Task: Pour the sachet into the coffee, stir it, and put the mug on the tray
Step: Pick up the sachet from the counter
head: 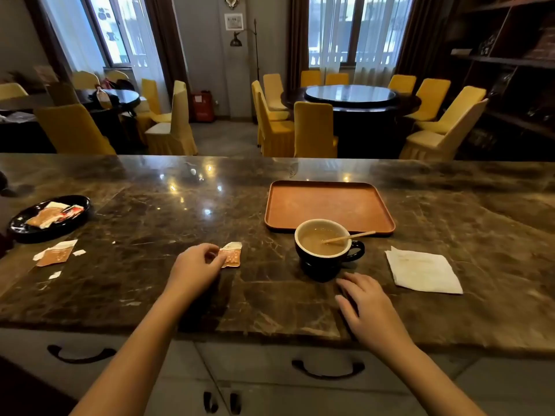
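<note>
A dark mug point(326, 259) of milky coffee stands on the marble counter, its handle to the right and a wooden stir stick point(350, 236) leaning in it. Just behind it lies an empty brown tray point(329, 205). A small orange-and-white sachet point(232, 255), torn at the top, lies on the counter left of the mug. My left hand point(193, 265) pinches the sachet's left edge with its fingertips. My right hand point(366, 304) rests flat on the counter just in front of the mug, fingers spread, holding nothing.
A white paper napkin point(423, 273) lies right of the mug. A black dish point(49, 219) of sachets sits at far left, with another torn sachet point(57, 253) and paper scraps beside it. Yellow chairs and round tables stand beyond the counter.
</note>
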The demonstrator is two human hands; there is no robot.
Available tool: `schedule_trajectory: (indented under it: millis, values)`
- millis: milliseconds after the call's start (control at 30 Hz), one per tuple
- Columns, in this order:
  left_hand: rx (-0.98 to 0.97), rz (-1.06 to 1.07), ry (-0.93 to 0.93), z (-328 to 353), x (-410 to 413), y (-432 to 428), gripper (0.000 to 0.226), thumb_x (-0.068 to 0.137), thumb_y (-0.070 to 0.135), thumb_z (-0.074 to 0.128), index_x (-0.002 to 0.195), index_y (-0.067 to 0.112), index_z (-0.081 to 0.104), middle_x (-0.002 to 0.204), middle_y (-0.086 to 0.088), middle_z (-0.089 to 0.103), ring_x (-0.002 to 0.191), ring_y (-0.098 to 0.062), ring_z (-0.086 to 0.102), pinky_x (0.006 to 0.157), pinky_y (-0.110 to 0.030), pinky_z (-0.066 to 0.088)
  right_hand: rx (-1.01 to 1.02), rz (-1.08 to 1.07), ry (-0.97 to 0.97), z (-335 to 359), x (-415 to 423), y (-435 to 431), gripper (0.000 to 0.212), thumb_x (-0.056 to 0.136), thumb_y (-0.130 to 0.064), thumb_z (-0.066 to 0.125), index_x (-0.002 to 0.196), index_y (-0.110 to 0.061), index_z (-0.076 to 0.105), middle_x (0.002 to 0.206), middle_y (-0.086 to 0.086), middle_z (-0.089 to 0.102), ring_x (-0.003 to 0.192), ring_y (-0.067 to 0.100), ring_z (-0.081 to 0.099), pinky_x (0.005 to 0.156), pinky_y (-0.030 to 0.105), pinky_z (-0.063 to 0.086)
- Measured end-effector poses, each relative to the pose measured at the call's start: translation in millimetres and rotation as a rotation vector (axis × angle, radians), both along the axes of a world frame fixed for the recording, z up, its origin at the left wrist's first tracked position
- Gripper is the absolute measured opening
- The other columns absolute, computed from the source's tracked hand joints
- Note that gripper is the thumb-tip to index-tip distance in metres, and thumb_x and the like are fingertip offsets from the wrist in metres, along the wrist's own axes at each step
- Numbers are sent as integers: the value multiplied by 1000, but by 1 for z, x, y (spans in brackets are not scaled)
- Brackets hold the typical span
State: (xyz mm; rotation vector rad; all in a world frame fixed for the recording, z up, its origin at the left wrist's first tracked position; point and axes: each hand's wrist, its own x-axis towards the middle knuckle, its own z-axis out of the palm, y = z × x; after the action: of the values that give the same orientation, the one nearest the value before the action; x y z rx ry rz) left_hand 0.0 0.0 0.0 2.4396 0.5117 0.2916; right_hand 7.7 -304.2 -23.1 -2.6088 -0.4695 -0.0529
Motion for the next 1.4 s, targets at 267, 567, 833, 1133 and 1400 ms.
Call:
schedule_trajectory:
  millis: [267, 567, 833, 1133, 1400]
  values:
    - [300, 96, 191, -8, 29, -5, 46, 87, 45, 52, 108, 6, 64, 114, -16, 54, 103, -29, 52, 84, -40, 50, -173, 9, -113, -19, 0, 7, 63, 87, -51, 21, 138, -18, 35, 149, 6, 35, 139, 22, 27, 112, 36, 17]
    - [122, 110, 77, -15, 33, -2, 37, 82, 35, 64, 110, 11, 62, 114, -13, 58, 107, -27, 53, 85, -38, 49, -174, -7, -127, -21, -1, 7, 67, 84, -54, 17, 137, -19, 38, 147, 5, 38, 138, 21, 30, 111, 34, 19]
    - [-157, 20, -49, -15, 32, -6, 26, 79, 16, 69, 101, 14, 56, 101, -3, 61, 89, -14, 55, 73, -27, 47, -222, 7, -120, -21, 0, 8, 77, 78, -59, 0, 143, -23, 22, 154, -3, 21, 142, 12, 13, 110, 25, 1]
    - [-592, -192, -27, 17, 13, -24, 23, 86, 15, 58, 108, 18, 62, 97, 2, 66, 86, -7, 63, 65, -19, 48, -186, -7, -151, -25, 1, 8, 74, 79, -59, 6, 141, -24, 26, 152, -5, 25, 134, 2, 6, 110, 23, 4]
    - [-586, -385, 14, 39, 0, -62, 11, 83, 19, 62, 93, 20, 69, 96, -1, 69, 90, -13, 65, 80, -31, 56, -96, -47, -223, -28, -1, 8, 64, 83, -55, 22, 134, -21, 43, 143, -2, 43, 134, 7, 27, 110, 27, 19]
